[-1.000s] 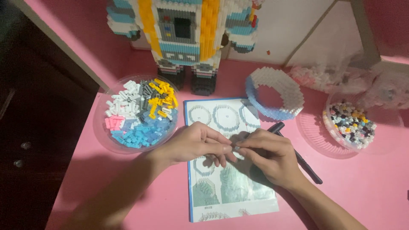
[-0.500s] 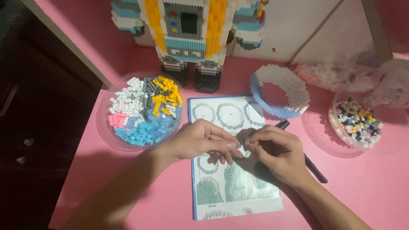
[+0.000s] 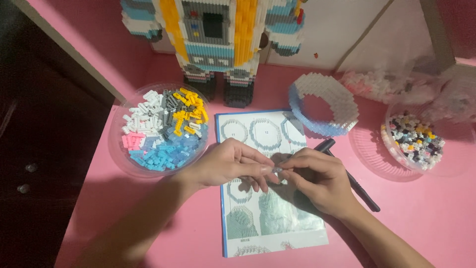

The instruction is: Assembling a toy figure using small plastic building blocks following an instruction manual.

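- Mid-frame, left hand and right hand meeting fingertip to fingertip just above the instruction booklet.
- Left hand: fingers nearly closed, thumb and forefinger pinched narrow on a tiny pale brick piece, barely visible between the tips.
- Right hand: fingers curled in tight, tips pressed on the same small piece from the other side; hard to tell whether one brick or two.
- Step in hand, by the look of it: seating or joining a very small brick held between both hands, over the open page of ring diagrams.
- Next move likely calling for fine alignment of studs and a firm, square squeeze, with little room for slip given the size of the piece.
- Just right of the right hand, lying slantwise on the pink table: a black pen-like tool, partly under the wrist.
- Left of centre: a clear round tray of sorted bricks in white, grey, yellow, pink and blue.
- Upper right of centre: a half-built ring of white and pale blue bricks, near the booklet's top corner.
- Far right: a second clear dish of mixed dark and coloured bits.
- Top of frame: a tall brick figure in yellow, blue and white, standing against the wall.
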